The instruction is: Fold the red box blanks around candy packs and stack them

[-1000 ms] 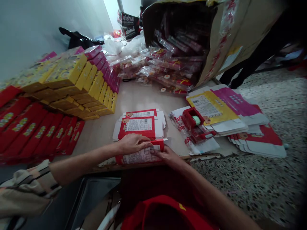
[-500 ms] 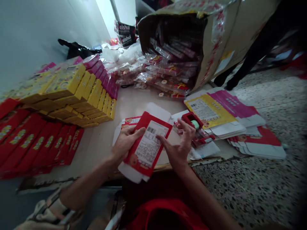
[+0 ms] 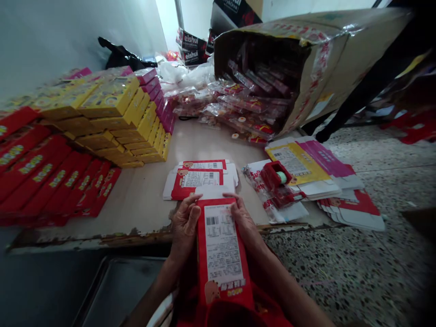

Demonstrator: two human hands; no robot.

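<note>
A red carton [image 3: 224,245] with a white printed label is held upright in front of my body, its white end flap toward the table. My left hand [image 3: 185,222] grips its left edge near that flap, thumb on the front. On the opposite edge, my right hand [image 3: 244,220] has its thumb on the label side and fingers around the side. Just beyond my hands lies a small pile of flattened red cartons [image 3: 197,178] on the table. Right of the pile, a red tape dispenser [image 3: 277,177] with pale green tape rests on plastic wrapping.
Stacked yellow boxes [image 3: 112,97], purple boxes [image 3: 153,86] and a row of red boxes [image 3: 64,177] fill the left. A large cardboard carton [image 3: 327,77] on its side spills plastic-wrapped packets [image 3: 245,109]. Flattened yellow cartons [image 3: 299,161] lie at the table's right edge.
The red carton has come closer to my body and turned upright, and it looks fuller in depth. My right hand has moved from above the label to its right edge.
</note>
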